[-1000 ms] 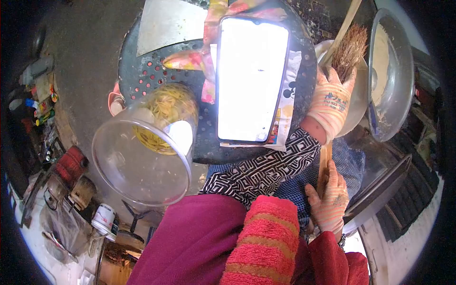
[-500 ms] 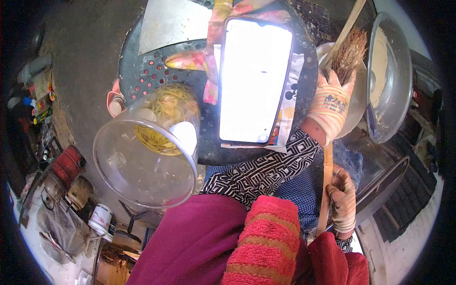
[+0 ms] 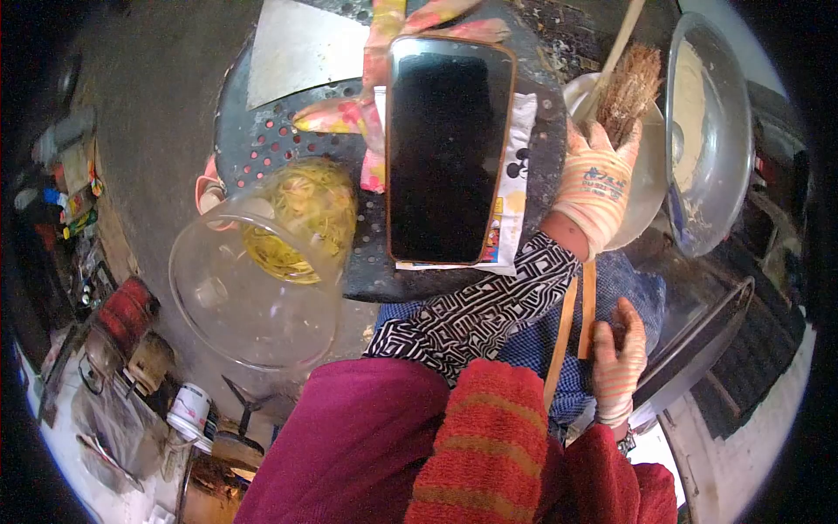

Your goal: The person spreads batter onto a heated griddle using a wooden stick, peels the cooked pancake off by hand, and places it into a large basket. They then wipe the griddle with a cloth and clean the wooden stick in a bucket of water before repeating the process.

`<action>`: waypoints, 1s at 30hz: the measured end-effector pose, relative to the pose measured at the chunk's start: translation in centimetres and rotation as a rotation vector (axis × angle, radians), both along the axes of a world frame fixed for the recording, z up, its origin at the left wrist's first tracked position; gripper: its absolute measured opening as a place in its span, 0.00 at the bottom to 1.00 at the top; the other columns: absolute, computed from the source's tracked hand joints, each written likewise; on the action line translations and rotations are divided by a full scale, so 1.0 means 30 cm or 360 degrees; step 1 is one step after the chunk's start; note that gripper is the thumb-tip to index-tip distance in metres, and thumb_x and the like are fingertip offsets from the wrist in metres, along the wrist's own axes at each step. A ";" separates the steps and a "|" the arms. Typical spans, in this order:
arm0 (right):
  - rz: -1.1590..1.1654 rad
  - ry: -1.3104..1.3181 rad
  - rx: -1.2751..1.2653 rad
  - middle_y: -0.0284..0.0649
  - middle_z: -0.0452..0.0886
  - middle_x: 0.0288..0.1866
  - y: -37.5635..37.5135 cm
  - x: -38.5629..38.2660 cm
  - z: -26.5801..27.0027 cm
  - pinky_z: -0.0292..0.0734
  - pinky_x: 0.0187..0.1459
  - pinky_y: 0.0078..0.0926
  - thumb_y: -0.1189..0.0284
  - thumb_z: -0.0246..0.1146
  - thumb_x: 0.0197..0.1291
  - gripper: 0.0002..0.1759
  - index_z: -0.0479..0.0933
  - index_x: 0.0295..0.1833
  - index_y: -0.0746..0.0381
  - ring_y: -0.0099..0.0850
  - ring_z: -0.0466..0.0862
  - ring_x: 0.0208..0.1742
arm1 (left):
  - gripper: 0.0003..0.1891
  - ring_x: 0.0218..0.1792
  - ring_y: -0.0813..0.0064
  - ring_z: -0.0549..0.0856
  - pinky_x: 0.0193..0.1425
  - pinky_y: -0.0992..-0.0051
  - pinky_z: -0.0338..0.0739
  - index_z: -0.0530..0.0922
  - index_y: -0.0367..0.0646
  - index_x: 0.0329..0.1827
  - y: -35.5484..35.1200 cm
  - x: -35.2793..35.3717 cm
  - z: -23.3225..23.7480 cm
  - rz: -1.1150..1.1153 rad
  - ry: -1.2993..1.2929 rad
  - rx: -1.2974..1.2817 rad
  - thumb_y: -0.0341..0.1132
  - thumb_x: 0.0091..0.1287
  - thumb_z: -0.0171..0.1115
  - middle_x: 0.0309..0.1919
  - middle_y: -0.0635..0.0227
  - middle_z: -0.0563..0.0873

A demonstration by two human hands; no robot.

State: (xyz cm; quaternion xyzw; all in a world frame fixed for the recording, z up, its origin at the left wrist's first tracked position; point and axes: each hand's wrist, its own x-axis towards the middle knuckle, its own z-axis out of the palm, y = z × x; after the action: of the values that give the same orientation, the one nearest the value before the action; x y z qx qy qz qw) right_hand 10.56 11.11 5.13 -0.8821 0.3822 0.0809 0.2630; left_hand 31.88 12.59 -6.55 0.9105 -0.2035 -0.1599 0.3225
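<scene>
My left hand point(image 3: 595, 194), in a white-and-orange striped glove, reaches across to the right. Its fingers are closed around the base of a brown bristle brush point(image 3: 630, 92). Light-brown flat strips point(image 3: 563, 336) hang below that wrist, over the blue checked cloth point(image 3: 524, 345) on my lap. My right hand point(image 3: 618, 362), gloved alike, is beside the strips with its fingers apart and holds nothing that I can see. Behind the brush, a pale bowl point(image 3: 642, 196) is partly hidden by my left hand. A thin wooden stick point(image 3: 621, 39) slants up beside the bristles.
A phone point(image 3: 449, 157) lies on a printed packet point(image 3: 519, 175) on the dark round stool point(image 3: 358, 284). Nearby are a floral glove point(image 3: 336, 115), a white sheet point(image 3: 305, 52) and a clear container point(image 3: 253, 336) with yellow-green strands. A large basin point(image 3: 738, 148) stands at right.
My right hand has let go of the strip and its fingers have spread. Two strip lengths now show below my left wrist. The phone's screen has gone from bright white to black.
</scene>
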 end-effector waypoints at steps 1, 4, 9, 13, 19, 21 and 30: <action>-0.0239 0.0014 0.0314 0.40 0.81 0.43 0.025 0.015 0.015 0.77 0.37 0.21 0.78 0.60 0.66 0.24 0.68 0.67 0.68 0.23 0.79 0.32 | 0.31 0.67 0.27 0.63 0.57 0.32 0.69 0.61 0.70 0.76 0.010 0.008 0.009 0.0008 -0.0002 0.0021 0.34 0.69 0.52 0.60 0.43 0.74; -0.0300 0.0211 0.0555 0.38 0.81 0.35 0.026 0.029 0.047 0.76 0.33 0.23 0.76 0.62 0.64 0.29 0.63 0.70 0.69 0.24 0.78 0.27 | 0.32 0.63 0.28 0.67 0.54 0.31 0.68 0.62 0.71 0.76 0.026 0.003 0.022 -0.0017 -0.0079 0.0022 0.35 0.68 0.53 0.55 0.43 0.75; -0.0829 0.0006 0.1112 0.37 0.80 0.33 -0.025 0.008 0.079 0.74 0.29 0.19 0.71 0.61 0.65 0.20 0.71 0.60 0.68 0.24 0.79 0.26 | 0.37 0.60 0.34 0.71 0.62 0.27 0.60 0.58 0.71 0.78 -0.025 -0.018 -0.060 -0.0038 -0.0335 0.0251 0.38 0.64 0.57 0.52 0.45 0.76; -0.1278 -0.0236 0.1574 0.38 0.79 0.31 -0.034 -0.063 0.137 0.74 0.21 0.19 0.67 0.60 0.67 0.16 0.72 0.52 0.67 0.26 0.79 0.22 | 0.44 0.66 0.34 0.66 0.65 0.33 0.63 0.53 0.72 0.79 -0.018 -0.001 -0.006 -0.0167 -0.0073 0.0390 0.41 0.60 0.66 0.60 0.42 0.71; -0.1626 -0.0441 0.1450 0.42 0.80 0.39 -0.006 -0.087 0.134 0.72 0.18 0.17 0.67 0.65 0.62 0.26 0.67 0.62 0.65 0.25 0.76 0.19 | 0.43 0.63 0.34 0.70 0.61 0.42 0.72 0.51 0.65 0.80 -0.026 -0.002 -0.001 -0.0243 -0.0252 0.0495 0.41 0.62 0.64 0.57 0.43 0.73; -0.1419 -0.0366 0.1668 0.43 0.79 0.42 -0.016 -0.059 0.044 0.73 0.18 0.19 0.66 0.64 0.63 0.31 0.61 0.68 0.63 0.25 0.76 0.20 | 0.44 0.56 0.38 0.77 0.60 0.48 0.76 0.51 0.61 0.80 -0.018 0.000 0.032 -0.0276 -0.0320 0.0466 0.40 0.62 0.64 0.53 0.42 0.77; 0.0122 -0.0066 0.0286 0.56 0.83 0.32 -0.007 -0.286 0.180 0.78 0.40 0.54 0.65 0.58 0.62 0.32 0.61 0.69 0.67 0.58 0.83 0.35 | 0.45 0.57 0.41 0.79 0.63 0.51 0.74 0.47 0.52 0.80 0.002 -0.048 0.115 -0.0370 -0.0297 0.0339 0.29 0.61 0.63 0.60 0.39 0.75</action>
State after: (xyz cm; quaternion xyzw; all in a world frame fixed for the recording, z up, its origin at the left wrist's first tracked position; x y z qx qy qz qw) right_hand 1.99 10.91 10.52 -0.8705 0.3339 0.1065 0.3456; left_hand 30.44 12.66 -3.09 0.9207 -0.3184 -0.1317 0.1834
